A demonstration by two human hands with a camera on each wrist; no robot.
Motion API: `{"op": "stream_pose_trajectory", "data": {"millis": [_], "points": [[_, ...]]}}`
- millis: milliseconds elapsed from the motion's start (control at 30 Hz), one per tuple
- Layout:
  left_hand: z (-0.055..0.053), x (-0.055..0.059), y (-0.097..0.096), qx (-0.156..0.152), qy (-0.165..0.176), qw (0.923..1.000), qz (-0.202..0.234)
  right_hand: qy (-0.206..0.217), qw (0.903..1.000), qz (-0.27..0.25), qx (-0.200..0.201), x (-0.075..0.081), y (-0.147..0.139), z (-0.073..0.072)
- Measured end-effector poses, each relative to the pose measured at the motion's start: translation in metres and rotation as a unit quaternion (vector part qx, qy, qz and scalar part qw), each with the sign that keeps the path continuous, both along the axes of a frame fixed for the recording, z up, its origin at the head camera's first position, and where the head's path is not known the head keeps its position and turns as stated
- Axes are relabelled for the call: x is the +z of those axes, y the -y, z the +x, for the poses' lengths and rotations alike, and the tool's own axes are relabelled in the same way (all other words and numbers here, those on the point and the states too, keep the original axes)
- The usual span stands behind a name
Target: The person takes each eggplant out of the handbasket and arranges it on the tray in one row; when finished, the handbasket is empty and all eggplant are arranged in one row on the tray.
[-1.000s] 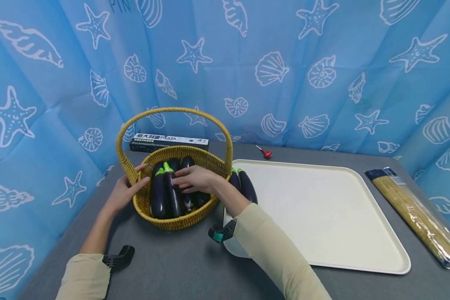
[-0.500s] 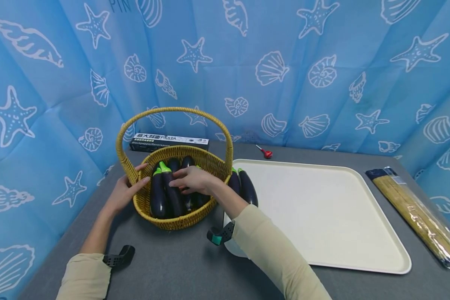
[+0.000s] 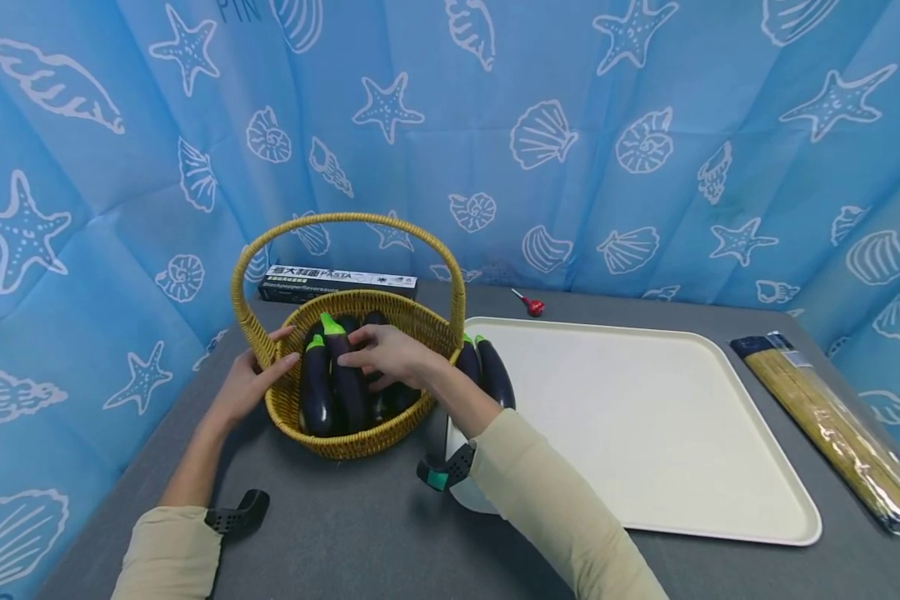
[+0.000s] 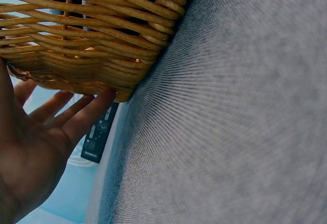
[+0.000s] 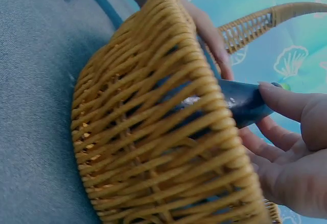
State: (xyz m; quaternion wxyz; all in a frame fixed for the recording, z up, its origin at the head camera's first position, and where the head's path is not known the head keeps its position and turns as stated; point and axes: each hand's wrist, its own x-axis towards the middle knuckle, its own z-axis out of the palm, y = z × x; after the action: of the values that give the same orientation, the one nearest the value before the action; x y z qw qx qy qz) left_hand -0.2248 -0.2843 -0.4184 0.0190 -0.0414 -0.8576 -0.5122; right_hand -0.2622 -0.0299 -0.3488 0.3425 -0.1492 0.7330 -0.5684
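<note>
A yellow woven basket [image 3: 345, 448] with a tall arched handle holds several dark eggplants with green stems. My left hand [image 3: 246, 387] grips its left rim near the handle's foot, thumb over the inner side. In the left wrist view, the fingers [image 4: 84, 116] lie against the outer weave. Inside the basket, my right hand [image 3: 393, 357] pinches one eggplant [image 3: 351, 387] between thumb and fingers. The right wrist view shows this eggplant [image 5: 245, 101] rising past the rim, thumb on one side and fingers on the other. Another eggplant [image 3: 315, 392] lies left of it; those behind are partly hidden.
Right of the basket lies a large cream tray [image 3: 645, 433], with two eggplants [image 3: 495, 375] at its left end. Behind the basket is a black pasta box [image 3: 337, 284]. A red lollipop [image 3: 534, 307] and a spaghetti pack [image 3: 832, 425] lie on the grey table [image 3: 330, 533].
The right hand's thumb and fingers have closed around one eggplant, whose stem end has shifted left and risen slightly. The left hand has stayed on the basket rim.
</note>
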Motion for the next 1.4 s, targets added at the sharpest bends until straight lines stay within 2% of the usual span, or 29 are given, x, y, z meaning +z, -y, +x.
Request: {"op": "stream_pose_trajectory", "data": {"millis": [167,433,700,900,1400], "points": [[0.000,-0.002,0.002,0.000,-0.008,0.9999,0.006,-0.016,0.9997,-0.009,-0.018,0.007,-0.008,-0.002],[0.000,-0.002,0.002,-0.002,-0.016,0.9999,0.000,-0.007,0.9982,-0.045,-0.038,0.015,-0.021,-0.003],[0.000,-0.002,0.002,-0.004,-0.019,0.9998,0.002,0.017,0.9968,-0.071,-0.032,0.025,-0.036,0.003],[0.000,-0.002,0.002,-0.002,-0.021,0.9998,0.000,0.014,0.9962,-0.079,-0.034,0.027,-0.047,0.010],[0.001,-0.002,0.001,-0.001,-0.018,0.9998,0.002,0.000,0.9962,-0.087,0.007,0.020,-0.085,0.028]]}}
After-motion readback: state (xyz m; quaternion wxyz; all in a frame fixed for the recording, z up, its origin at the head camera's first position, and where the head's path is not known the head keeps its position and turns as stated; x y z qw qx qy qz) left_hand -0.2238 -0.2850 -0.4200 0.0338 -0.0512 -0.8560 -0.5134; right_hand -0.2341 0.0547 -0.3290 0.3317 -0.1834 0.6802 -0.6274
